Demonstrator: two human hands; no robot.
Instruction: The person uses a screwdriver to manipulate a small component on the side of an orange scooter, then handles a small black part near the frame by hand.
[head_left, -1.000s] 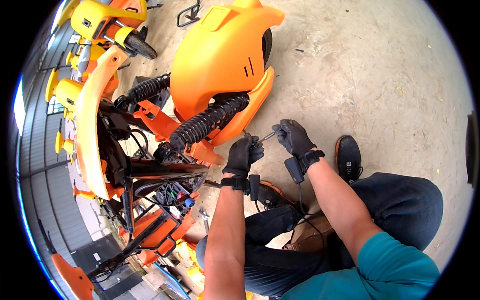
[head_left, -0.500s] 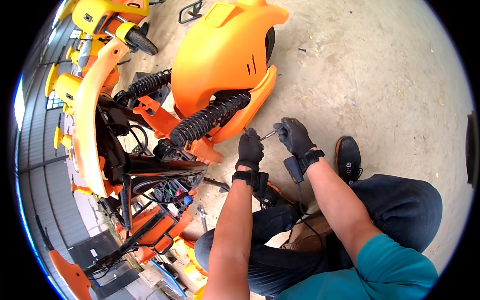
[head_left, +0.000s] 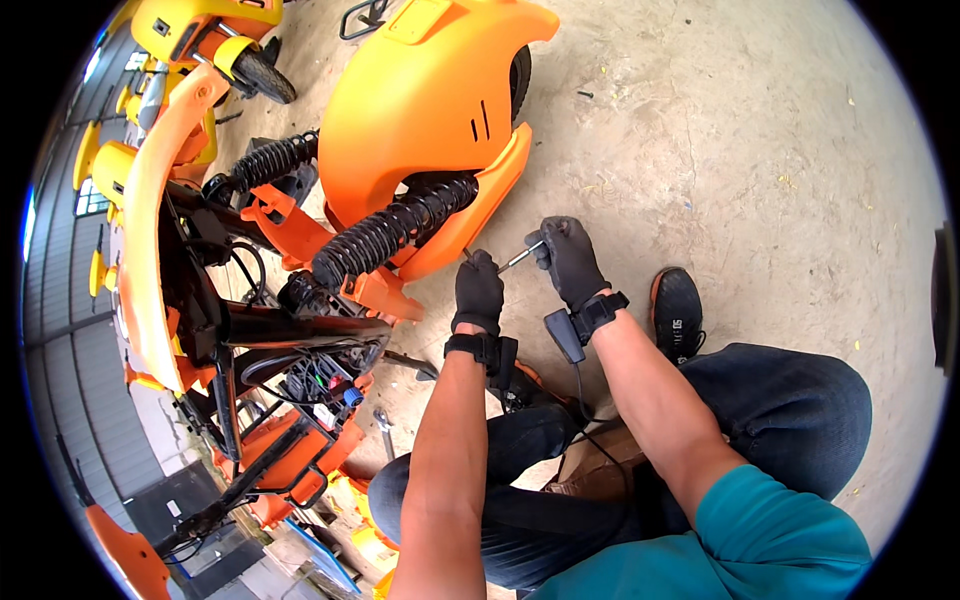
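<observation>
Both hands wear black gloves and meet low beside the orange rear fender (head_left: 410,110) of a partly stripped scooter. A slim, silvery metal rod (head_left: 521,256) spans the gap between them. My right hand (head_left: 572,260) is closed, pinching the rod's upper right end. Around its lower left end, my left hand (head_left: 479,295) is curled shut. A small dark tip pokes out above the left fingers; whether it belongs to the rod I cannot tell. Left of my hands, a black coil-spring shock absorber (head_left: 395,228) slants under the fender.
The scooter's black frame (head_left: 290,328) and bundled wires stand at my left. A wrench (head_left: 384,432) lies on the concrete floor near my knee. A bolt (head_left: 585,94) lies farther off. More yellow scooters (head_left: 200,35) stand at the far left. A cable runs from my right wrist strap.
The view has shifted, so the scooter and both hands appear a little farther left and higher. Both hands keep their hold on the metal rod, whose slant is slightly steeper.
</observation>
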